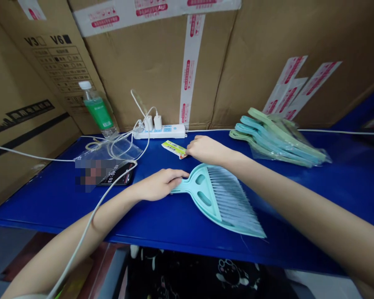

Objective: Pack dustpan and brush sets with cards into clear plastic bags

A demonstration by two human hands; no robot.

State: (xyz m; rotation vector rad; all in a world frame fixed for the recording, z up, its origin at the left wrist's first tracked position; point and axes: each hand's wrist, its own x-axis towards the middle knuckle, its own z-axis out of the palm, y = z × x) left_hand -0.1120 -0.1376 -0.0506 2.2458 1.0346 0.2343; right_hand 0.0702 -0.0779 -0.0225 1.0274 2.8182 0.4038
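A light teal hand brush [220, 198] lies flat on the blue table [180, 216], its bristles pointing to the lower right. My left hand [158, 184] is closed round the end of the brush's handle. My right hand [205, 149] reaches further back and pinches the edge of a small yellow and white label [173, 148] that lies on the table.
A bagged stack of teal and green brushes [277, 137] sits at the back right. A white power strip [160, 131] with chargers, a water bottle [98, 110], a plastic bag [109, 151] and a phone [116, 174] on a white cable are at the left. Cardboard boxes [162, 62] wall the back.
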